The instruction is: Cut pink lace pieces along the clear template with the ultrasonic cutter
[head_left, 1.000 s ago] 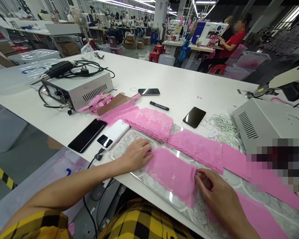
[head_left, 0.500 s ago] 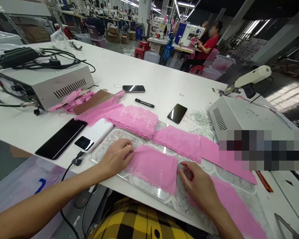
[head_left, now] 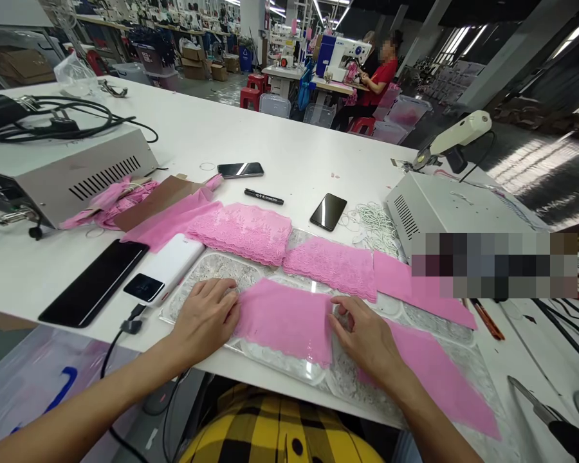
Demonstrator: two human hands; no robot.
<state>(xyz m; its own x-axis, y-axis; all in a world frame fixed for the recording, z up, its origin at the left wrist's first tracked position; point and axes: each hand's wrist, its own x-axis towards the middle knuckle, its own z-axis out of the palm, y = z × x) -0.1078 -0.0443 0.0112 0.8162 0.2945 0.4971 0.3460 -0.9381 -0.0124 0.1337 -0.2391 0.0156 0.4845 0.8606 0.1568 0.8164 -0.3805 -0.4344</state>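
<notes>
At the near edge of the white table [head_left: 280, 138], going left to right: grey box [head_left: 72, 170] with cables on top, black phone [head_left: 94, 281], white power bank [head_left: 166, 269] beside it. My left hand [head_left: 205, 319] lies flat, fingers loose, nothing gripped, pressing the left edge of the pink lace piece [head_left: 284, 318]. That piece lies spread on the clear patterned sheet [head_left: 212, 267] right in front of me. My right hand [head_left: 367, 337] is on its right edge, fingertips curled at the fabric; can't tell if pinching or just pressing. Behind: more pink lace [head_left: 244, 231], marker [head_left: 264, 197], two phones. Far right: second grey box [head_left: 444, 209], scissors [head_left: 535, 406].
</notes>
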